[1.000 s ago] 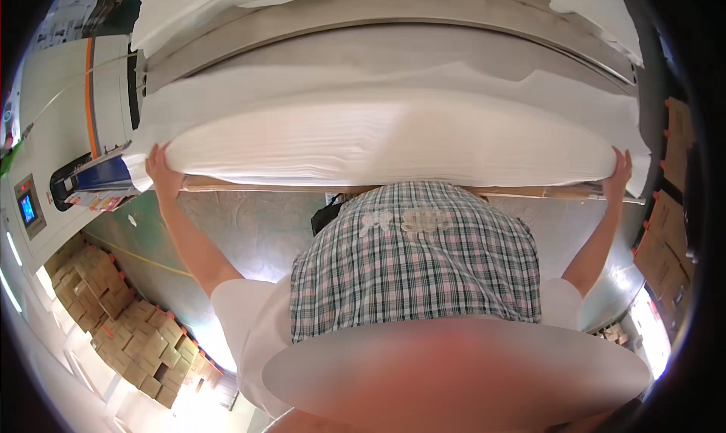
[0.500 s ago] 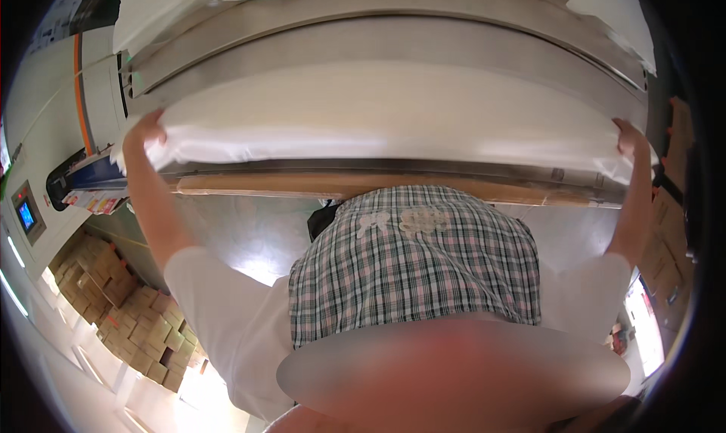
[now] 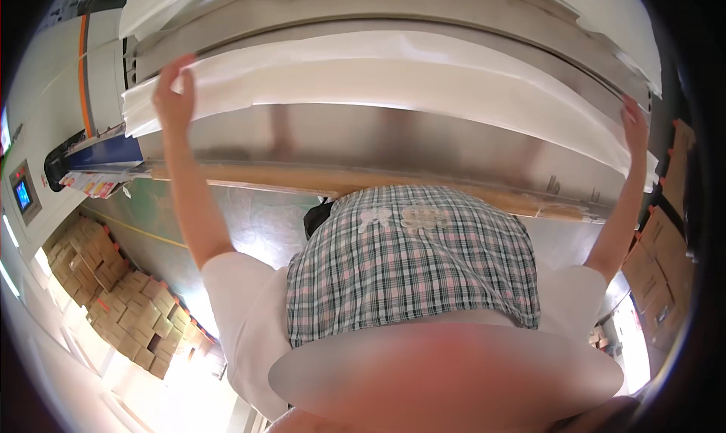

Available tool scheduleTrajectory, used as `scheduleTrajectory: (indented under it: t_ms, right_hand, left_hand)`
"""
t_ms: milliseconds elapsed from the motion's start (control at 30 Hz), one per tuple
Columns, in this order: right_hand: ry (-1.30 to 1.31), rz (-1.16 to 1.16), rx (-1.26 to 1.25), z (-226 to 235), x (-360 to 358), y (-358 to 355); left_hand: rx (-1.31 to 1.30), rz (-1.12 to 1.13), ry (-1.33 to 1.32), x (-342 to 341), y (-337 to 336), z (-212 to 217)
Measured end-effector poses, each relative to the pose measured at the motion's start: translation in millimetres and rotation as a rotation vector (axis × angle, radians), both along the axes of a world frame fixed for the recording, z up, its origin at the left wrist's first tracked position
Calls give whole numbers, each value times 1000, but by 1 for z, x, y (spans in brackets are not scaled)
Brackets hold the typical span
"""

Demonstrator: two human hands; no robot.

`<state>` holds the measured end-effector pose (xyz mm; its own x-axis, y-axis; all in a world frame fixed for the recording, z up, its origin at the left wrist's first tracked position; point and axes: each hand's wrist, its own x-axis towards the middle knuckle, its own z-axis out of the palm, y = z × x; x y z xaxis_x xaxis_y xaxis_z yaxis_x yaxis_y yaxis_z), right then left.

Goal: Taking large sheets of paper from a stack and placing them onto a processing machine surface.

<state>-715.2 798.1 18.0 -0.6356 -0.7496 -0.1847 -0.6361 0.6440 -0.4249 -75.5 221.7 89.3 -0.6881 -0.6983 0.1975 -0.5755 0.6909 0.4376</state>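
Observation:
A long white sheet of fabric stretches in a folded band from left to right over a smooth metal surface. At its left end my left hand is closed on the far edge, fingertips slightly blurred. Far to the right, my right hand pinches the same edge near the other end. Both arms are spread wide. The fabric's near edge has a long crease and lies back from the metal surface's front edge.
A metal bar crosses behind the fabric, with more white fabric beyond it. A brown strip lines the front edge. To the left stand a white machine cabinet with a small screen and stacked cardboard boxes. More boxes stand at right.
Both hands have moved the fabric; its near edge has shifted away from me, baring the metal surface in front. My left hand went up and inward; the right hand rose slightly.

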Motion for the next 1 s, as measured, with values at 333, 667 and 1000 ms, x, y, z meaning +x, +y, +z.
scheduleTrajectory:
  t_ms: [333, 667, 1000]
  right_hand:
    - [-310, 509, -208, 66, 304, -298]
    - [-161, 590, -392, 53, 400, -351]
    - [-321, 527, -188, 64, 508, -485]
  left_hand:
    - [-61, -554, 38, -79, 178, -42]
    - [-480, 209, -127, 124, -34, -62]
    - [918, 666, 836, 229, -135, -58]
